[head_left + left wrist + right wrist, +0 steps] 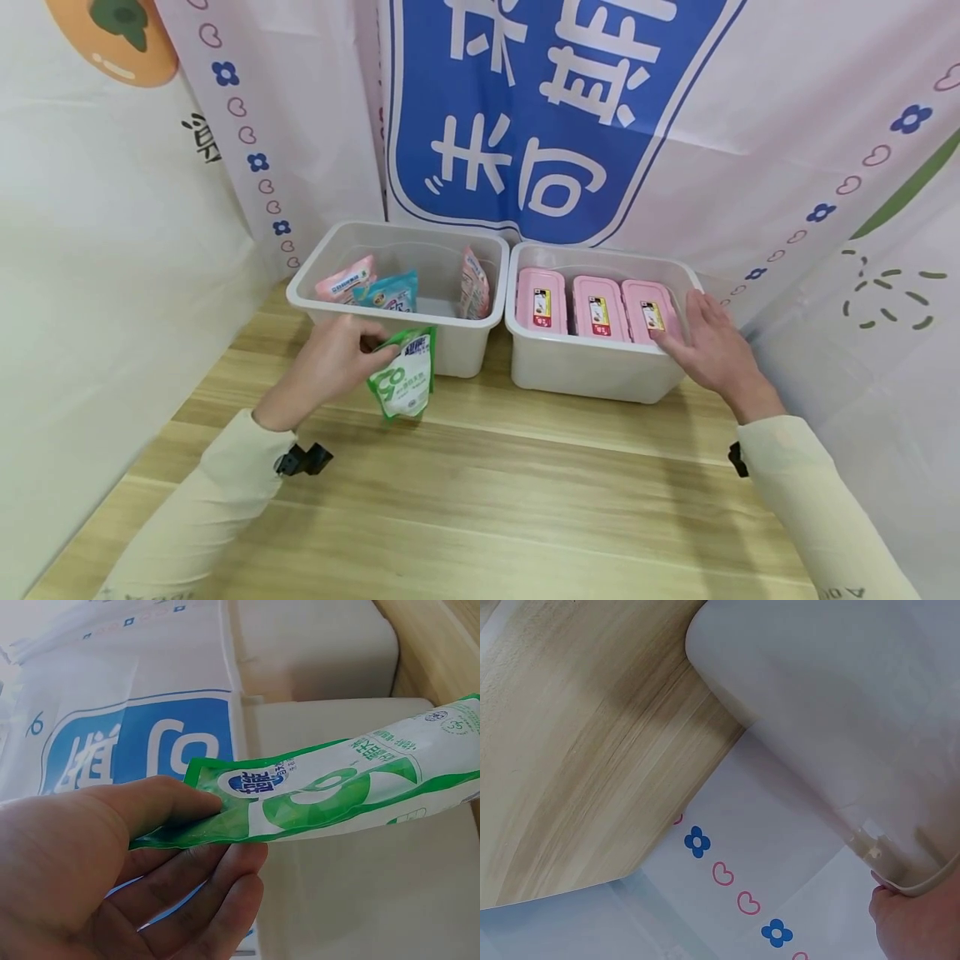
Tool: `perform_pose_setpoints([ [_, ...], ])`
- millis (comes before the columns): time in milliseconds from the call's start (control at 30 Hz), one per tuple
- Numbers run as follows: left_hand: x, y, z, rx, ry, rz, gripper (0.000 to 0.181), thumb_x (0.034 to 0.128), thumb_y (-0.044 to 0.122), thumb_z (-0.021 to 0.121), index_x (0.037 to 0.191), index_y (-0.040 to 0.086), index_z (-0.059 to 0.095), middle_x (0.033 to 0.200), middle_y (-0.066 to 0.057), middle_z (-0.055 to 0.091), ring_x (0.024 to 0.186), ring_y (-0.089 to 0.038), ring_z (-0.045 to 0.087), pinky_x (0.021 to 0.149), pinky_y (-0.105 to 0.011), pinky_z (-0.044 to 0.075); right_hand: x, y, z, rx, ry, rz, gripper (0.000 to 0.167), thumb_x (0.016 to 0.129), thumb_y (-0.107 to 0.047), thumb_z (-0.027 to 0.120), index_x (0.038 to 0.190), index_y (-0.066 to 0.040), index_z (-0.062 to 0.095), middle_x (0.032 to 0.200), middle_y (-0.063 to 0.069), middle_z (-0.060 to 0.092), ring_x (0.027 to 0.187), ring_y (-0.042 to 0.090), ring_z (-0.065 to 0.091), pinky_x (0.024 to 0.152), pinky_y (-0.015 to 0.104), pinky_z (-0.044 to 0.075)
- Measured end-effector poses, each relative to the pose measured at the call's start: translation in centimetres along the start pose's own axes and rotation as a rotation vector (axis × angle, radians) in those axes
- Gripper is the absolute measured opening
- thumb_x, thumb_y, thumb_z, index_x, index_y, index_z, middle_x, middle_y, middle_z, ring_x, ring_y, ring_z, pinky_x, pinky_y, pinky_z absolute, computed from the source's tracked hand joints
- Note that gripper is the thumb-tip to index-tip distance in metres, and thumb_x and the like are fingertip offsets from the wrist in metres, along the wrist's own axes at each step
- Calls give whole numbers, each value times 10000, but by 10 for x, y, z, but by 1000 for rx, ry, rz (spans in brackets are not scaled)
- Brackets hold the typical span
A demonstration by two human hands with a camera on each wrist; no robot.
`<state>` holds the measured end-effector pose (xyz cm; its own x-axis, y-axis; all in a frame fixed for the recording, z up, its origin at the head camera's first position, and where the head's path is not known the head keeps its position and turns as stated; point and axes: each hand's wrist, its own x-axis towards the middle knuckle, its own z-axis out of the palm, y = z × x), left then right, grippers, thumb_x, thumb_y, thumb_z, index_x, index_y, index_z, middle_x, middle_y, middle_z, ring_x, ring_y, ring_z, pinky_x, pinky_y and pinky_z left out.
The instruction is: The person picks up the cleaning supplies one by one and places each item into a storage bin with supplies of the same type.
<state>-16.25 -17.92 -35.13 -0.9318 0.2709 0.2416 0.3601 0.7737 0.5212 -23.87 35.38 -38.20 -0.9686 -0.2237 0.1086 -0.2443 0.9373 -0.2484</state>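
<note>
My left hand (337, 354) pinches the top corner of a green-and-white pouch (408, 375) between thumb and fingers. The pouch hangs in front of the left plastic bin (457, 337). In the left wrist view the thumb presses on the pouch's green end (225, 821), while other fingers curve below. At the right end of the right plastic bin (592, 371), my right hand (712, 350) holds the rim, its thumb over the inner side. Only part of that hand (919, 922) shows at the rim in the right wrist view.
Inside the left bin are pink pouches (474, 287) and a blue pouch (393, 292). Three pink lidded boxes (542, 302) stand in the right bin. Both bins sit side by side on a wooden table (480, 492), against printed cloth (315, 108).
</note>
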Motion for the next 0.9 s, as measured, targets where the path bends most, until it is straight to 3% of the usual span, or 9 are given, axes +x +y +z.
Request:
perform_pose_setpoints([
  [267, 8, 14, -17, 18, 25, 22, 114, 944, 114, 762, 861, 57, 814, 746, -55, 735, 624, -150, 586, 498, -209, 443, -1, -1, -2, 15, -7, 0, 1024, 1056, -613, 435, 1649, 86, -20, 1725, 351, 31, 1615, 535, 61, 1287, 706, 126],
  [533, 17, 28, -34, 45, 83, 65, 110, 926, 111, 782, 849, 40, 816, 782, -82, 759, 789, -233, 632, 583, -218, 488, 0, 1, -4, 19, -1, -3, 1031, 1054, -621, 427, 1647, 89, -26, 1722, 359, 35, 1613, 538, 65, 1287, 705, 123],
  [800, 20, 38, -49, 20, 27, 11, 119, 942, 115, 763, 932, 10, 818, 846, -121, 769, 665, -190, 615, 512, -211, 451, -1, 0, -2, 25, -26, 9, 1048, 1049, -647, 417, 1652, 67, -59, 1730, 339, 3, 1624, 520, 9, 1296, 696, 95],
  [900, 22, 43, -55, 37, 33, 15, 132, 944, 122, 762, 949, 5, 821, 903, -149, 789, 725, -199, 644, 519, -212, 445, -1, -2, -2, 26, -26, 6, 1043, 1051, -640, 418, 1650, 75, -48, 1728, 344, 7, 1623, 522, 10, 1297, 695, 92],
])
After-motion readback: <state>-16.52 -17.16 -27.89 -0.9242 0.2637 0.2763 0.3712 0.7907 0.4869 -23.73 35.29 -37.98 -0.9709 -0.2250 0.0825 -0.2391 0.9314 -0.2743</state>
